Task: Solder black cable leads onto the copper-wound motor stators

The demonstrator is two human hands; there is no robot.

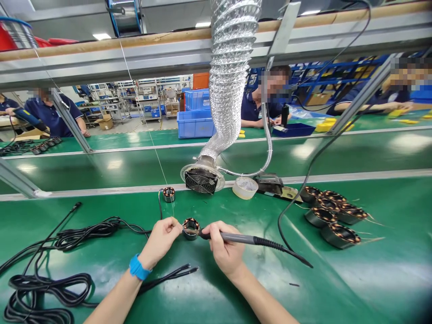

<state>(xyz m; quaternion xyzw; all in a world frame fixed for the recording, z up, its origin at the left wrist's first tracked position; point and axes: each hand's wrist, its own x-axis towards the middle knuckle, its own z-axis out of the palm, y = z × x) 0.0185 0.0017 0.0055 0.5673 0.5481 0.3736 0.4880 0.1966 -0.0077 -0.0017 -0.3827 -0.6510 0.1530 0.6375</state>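
Observation:
My right hand (225,252) is wrapped round the grey handle of a soldering iron (240,238), whose tip points left over a small motor stator (191,235) with copper windings. Pinched in the fingers of my left hand (162,240), just left of that stator, is a thin solder wire (148,123). The wire runs down from a spool (125,19) on the overhead rail. Exactly where tip and wire meet the stator is too small to tell. A second stator (168,194) with a black cable stands farther back.
Coiled black cables (50,288) lie at left. Several larger stators (332,211) with loose wire ends sit at right. A fume extractor fan (201,181) hangs on a silver duct (232,67), beside a tape roll (245,188). Co-workers sit at the bench beyond, near blue crates (195,124).

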